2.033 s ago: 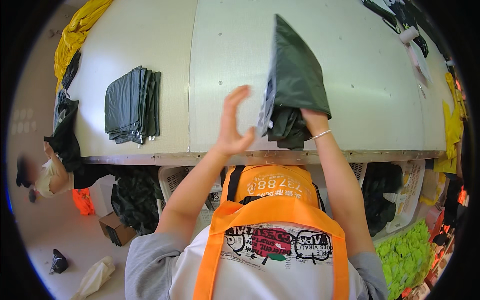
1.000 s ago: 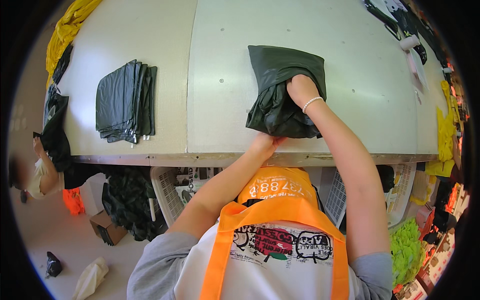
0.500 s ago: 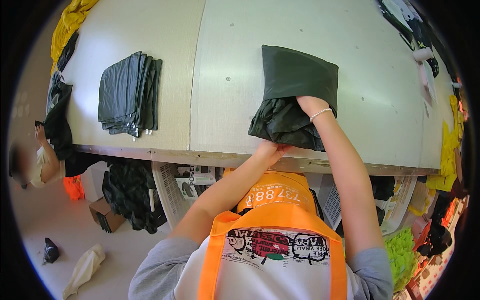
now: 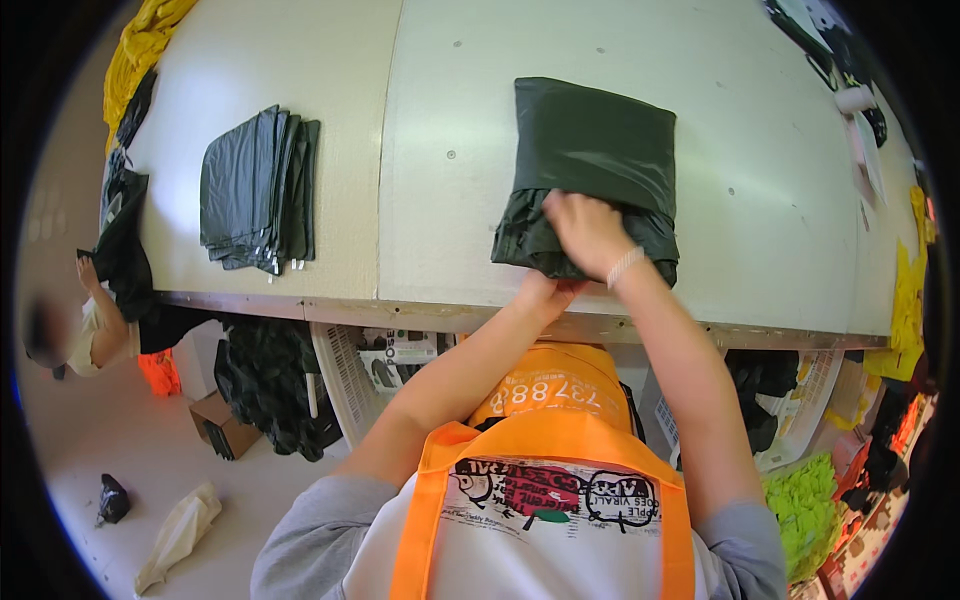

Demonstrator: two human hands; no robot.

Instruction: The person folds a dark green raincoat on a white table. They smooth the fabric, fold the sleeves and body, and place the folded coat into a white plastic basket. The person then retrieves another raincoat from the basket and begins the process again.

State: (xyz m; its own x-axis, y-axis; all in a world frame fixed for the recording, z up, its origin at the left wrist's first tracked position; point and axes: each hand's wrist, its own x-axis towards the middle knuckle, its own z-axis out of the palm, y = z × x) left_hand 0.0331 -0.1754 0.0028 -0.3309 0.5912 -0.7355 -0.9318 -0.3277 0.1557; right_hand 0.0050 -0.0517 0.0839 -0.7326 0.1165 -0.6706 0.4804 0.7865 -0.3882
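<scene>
In front of me on the table lies a dark green fabric pouch (image 4: 595, 135), its smooth flat side toward the far end. Bunched fabric (image 4: 525, 225) of the same colour fills its near end. My right hand (image 4: 590, 235), a pale beaded bracelet at the wrist, lies over this bunch with its fingers curled on the cloth at the pouch's edge; the fingertips are slightly blurred. My left hand (image 4: 548, 288) grips the near edge of the bunch from below, its fingers partly hidden under the fabric.
A stack of flat dark green pieces (image 4: 262, 190) lies left on the table (image 4: 450, 60). Yellow fabric (image 4: 140, 50) hangs at the far left corner. White crates (image 4: 345, 375) stand under the front edge. Another person's hand (image 4: 88, 272) handles dark cloth at the left.
My right hand has come out from inside the pouch and moved left onto the bunched fabric. The left hand stays at the near edge.
</scene>
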